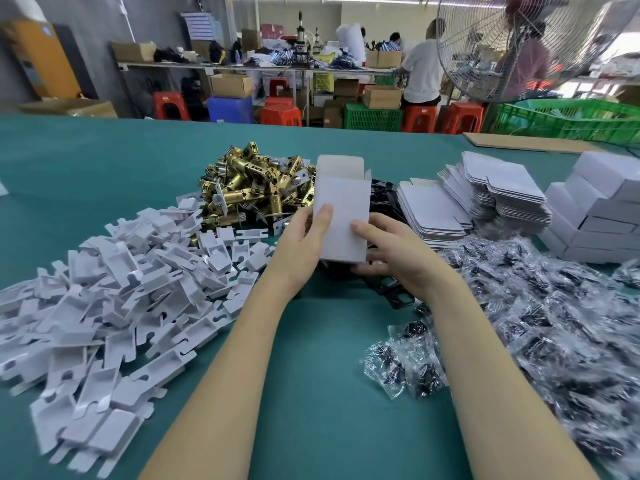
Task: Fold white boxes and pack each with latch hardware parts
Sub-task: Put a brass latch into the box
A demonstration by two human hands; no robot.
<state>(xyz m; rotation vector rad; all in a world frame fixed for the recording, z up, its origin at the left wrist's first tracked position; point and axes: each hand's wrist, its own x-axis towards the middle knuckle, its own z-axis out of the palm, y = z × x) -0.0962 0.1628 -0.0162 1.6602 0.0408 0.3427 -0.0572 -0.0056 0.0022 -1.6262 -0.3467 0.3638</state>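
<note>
I hold a white box [341, 206] upright above the green table, its top flaps open and pointing away from me. My left hand [304, 244] grips its left side with the thumb on the front face. My right hand [394, 251] grips the right side and bottom edge. Behind the box lies a heap of brass latch bolts [252, 185]. A large pile of white cardboard inserts [114, 292] spreads on the left. Clear bags of black screws [540, 306] cover the right. Black flat plates [391, 289] lie under my right hand.
Stacks of flat unfolded boxes [478, 199] and a stack of folded closed boxes [599, 209] stand at the far right. A few loose screw bags [405, 362] lie near my right forearm. A standing fan [512, 46] and people at benches are beyond the table.
</note>
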